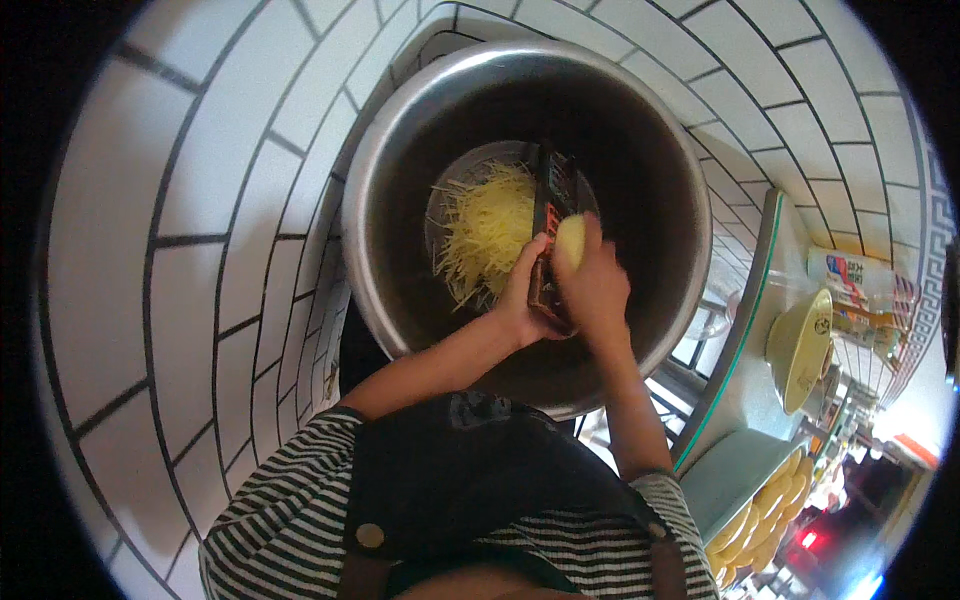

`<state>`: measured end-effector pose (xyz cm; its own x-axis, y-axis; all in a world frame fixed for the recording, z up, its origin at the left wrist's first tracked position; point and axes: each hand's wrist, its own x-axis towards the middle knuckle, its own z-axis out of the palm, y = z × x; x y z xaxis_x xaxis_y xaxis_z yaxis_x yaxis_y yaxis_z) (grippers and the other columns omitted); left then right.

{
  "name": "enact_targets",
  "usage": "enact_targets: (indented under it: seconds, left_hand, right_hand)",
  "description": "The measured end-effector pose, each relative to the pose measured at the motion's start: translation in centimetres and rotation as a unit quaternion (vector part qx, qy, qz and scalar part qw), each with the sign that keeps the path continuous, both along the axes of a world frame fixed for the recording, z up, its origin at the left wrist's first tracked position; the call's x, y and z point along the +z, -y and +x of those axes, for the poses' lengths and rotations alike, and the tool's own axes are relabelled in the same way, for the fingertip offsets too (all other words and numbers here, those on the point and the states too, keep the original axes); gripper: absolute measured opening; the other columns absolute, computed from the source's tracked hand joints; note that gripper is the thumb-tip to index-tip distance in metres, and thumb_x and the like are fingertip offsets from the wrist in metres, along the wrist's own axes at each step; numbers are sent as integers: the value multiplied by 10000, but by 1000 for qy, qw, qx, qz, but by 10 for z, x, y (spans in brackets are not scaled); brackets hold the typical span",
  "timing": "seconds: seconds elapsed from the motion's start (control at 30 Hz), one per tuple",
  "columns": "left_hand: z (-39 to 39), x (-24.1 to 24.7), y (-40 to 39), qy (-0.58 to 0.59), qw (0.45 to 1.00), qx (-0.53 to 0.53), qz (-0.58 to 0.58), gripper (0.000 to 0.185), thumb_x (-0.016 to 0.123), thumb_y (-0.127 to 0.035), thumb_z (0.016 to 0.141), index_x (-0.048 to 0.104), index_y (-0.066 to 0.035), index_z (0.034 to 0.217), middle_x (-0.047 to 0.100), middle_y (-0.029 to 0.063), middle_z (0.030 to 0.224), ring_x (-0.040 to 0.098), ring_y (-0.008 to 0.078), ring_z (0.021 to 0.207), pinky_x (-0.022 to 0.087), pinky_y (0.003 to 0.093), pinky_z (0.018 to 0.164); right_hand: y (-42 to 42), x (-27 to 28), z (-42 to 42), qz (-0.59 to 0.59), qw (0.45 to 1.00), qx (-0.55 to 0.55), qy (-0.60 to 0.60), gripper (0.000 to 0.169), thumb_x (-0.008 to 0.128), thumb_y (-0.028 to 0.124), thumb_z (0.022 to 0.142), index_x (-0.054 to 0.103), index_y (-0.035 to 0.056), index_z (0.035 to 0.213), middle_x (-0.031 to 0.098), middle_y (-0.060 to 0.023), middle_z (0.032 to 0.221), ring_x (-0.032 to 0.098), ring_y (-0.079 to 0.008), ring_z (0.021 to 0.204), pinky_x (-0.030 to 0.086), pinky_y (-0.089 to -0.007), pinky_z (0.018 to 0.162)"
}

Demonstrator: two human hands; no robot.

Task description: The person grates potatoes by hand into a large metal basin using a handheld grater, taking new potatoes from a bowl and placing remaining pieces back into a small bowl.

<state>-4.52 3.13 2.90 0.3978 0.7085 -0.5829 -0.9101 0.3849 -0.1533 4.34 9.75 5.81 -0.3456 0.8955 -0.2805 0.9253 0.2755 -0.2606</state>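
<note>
My left hand (525, 300) grips the lower part of a dark flat grater (553, 187), which is tilted inside a large round metal pot (375, 300). Against the grater's right face, my right hand (596, 281) holds a pale yellow peeled potato (571, 240); the fingers are blurred. To the left of the grater, a heap of thin yellow shreds (487, 225) lies at the pot's bottom, apparently in a clear shallow vessel or liquid. The grater hides the right side of this heap.
White tiled walls (187, 300) stand close at the left and beyond the pot. Along the right runs a glass-edged counter (739, 352) with a yellow bowl (799, 351), a printed package (855, 277) and a pale green tub (739, 480) of peeled potatoes (772, 510).
</note>
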Motion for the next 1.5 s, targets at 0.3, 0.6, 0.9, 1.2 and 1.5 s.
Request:
enact_targets:
  seconds: [0.3, 0.6, 0.9, 1.2, 1.5]
  left_hand:
    - [1, -14, -7, 10, 998, -57, 18, 708, 532, -720, 707, 516, -211, 1198, 520, 103, 1135, 492, 324, 970, 367, 555, 847]
    - [6, -2, -16, -16, 996, -78, -52, 747, 596, -687, 687, 511, -153, 1203, 493, 153, 1139, 485, 364, 959, 370, 550, 848]
    - [-5, 10, -1, -4, 1000, -1, 3, 660, 555, -666, 733, 509, -236, 1232, 489, 73, 1245, 445, 329, 1120, 345, 571, 893]
    - [-1, 2, -20, 6, 998, -65, -4, 735, 562, -706, 699, 505, -157, 1185, 497, 133, 1100, 487, 342, 930, 381, 547, 824]
    - [-4, 6, 1, 11, 1000, 17, -24, 600, 541, -642, 761, 545, -210, 1177, 527, 73, 1220, 474, 315, 1114, 305, 573, 920]
  right_hand:
    - [-28, 0, 13, -18, 999, 29, -40, 664, 524, 485, 824, 345, 186, 1389, 550, -244, 1150, 590, -409, 977, 475, -474, 826]
    - [-91, -42, -13, 14, 998, -67, 11, 632, 492, 480, 838, 373, 142, 1359, 588, -240, 1098, 582, -420, 998, 463, -497, 838]
    - [33, 43, 16, -38, 997, 59, -42, 663, 542, 452, 827, 324, 200, 1400, 549, -262, 1093, 614, -411, 896, 503, -477, 757]
    - [-107, -50, -11, -32, 998, -48, -12, 578, 481, 465, 851, 396, 163, 1336, 572, -257, 1111, 580, -421, 991, 465, -502, 823]
    - [-4, 6, 2, -36, 999, 13, -18, 602, 510, 458, 839, 397, 146, 1341, 587, -254, 1077, 601, -420, 937, 486, -499, 782]
